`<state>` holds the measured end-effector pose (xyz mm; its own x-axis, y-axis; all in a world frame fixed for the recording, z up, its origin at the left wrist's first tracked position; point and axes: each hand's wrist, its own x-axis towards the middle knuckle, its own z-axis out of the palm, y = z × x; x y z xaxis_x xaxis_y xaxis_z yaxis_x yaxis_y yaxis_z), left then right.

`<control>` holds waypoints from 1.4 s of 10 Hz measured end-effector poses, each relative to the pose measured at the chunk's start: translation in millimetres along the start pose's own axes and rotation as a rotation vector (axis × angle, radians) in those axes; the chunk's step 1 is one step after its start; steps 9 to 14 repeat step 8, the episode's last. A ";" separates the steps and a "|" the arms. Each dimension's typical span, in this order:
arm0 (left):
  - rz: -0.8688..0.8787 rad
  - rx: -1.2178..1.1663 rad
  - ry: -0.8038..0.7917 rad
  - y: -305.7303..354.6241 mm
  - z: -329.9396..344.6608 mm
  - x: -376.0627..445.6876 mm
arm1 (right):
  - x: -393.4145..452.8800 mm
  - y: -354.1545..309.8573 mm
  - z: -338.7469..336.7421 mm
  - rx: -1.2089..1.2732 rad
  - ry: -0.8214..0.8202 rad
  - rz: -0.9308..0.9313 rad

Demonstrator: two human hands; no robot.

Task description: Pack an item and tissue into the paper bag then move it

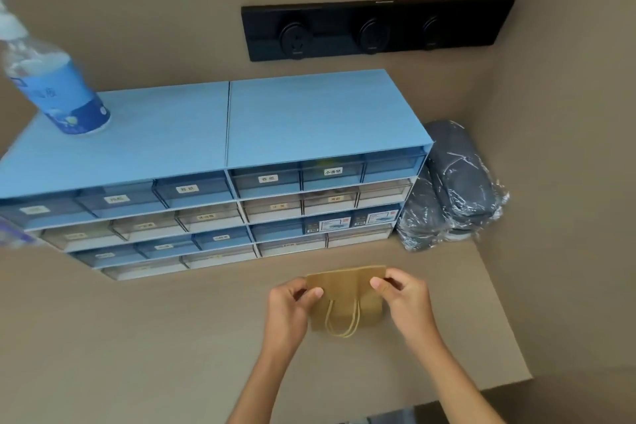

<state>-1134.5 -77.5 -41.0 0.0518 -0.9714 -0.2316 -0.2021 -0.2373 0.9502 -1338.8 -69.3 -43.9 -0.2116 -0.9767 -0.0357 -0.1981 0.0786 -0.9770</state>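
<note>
A small brown paper bag point(346, 289) with twisted paper handles lies flat over the beige desk, in front of the drawer unit. My left hand point(290, 310) pinches its left edge with thumb and fingers. My right hand point(402, 299) pinches the right edge near the top. The handles hang toward me between both hands. No item or tissue shows in view.
A blue drawer cabinet point(223, 189) with several labelled drawers stands behind the bag. A water bottle point(51, 79) stands on its top left. Dark plastic-wrapped bundles point(454, 182) sit at the right against the wall. A black socket strip point(375, 27) hangs above. The desk edge point(509, 337) runs at the right.
</note>
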 end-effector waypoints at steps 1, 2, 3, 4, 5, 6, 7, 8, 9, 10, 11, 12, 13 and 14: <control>-0.024 0.034 0.070 0.0 15.9 5.7 | 20.4 10.9 -6.6 0.018 -0.046 0.020; -0.035 0.042 0.106 -2.6 25.9 8.7 | 30.1 22.6 -8.6 0.019 -0.060 0.025; -0.055 0.048 0.111 -6.1 30.2 12.5 | 33.6 35.1 -10.0 0.010 -0.074 0.027; -0.052 0.068 0.109 -5.5 31.7 14.1 | 36.9 40.7 -12.8 0.000 -0.088 0.029; -0.034 0.079 0.093 -4.6 30.1 14.0 | 37.1 37.9 -12.4 0.010 -0.102 0.032; -0.026 0.069 0.067 -3.1 29.1 12.2 | 36.7 33.3 -13.2 0.068 -0.142 0.038; -0.035 0.084 0.009 2.8 24.8 9.2 | 32.4 17.0 -20.1 0.059 -0.204 0.043; 0.042 0.158 0.010 12.9 15.2 2.6 | 32.5 -8.3 -32.4 -0.022 -0.182 -0.049; 0.042 0.158 0.010 12.9 15.2 2.6 | 32.5 -8.3 -32.4 -0.022 -0.182 -0.049; 0.042 0.158 0.010 12.9 15.2 2.6 | 32.5 -8.3 -32.4 -0.022 -0.182 -0.049; 0.042 0.158 0.010 12.9 15.2 2.6 | 32.5 -8.3 -32.4 -0.022 -0.182 -0.049; 0.042 0.158 0.010 12.9 15.2 2.6 | 32.5 -8.3 -32.4 -0.022 -0.182 -0.049; 0.042 0.158 0.010 12.9 15.2 2.6 | 32.5 -8.3 -32.4 -0.022 -0.182 -0.049; 0.042 0.158 0.010 12.9 15.2 2.6 | 32.5 -8.3 -32.4 -0.022 -0.182 -0.049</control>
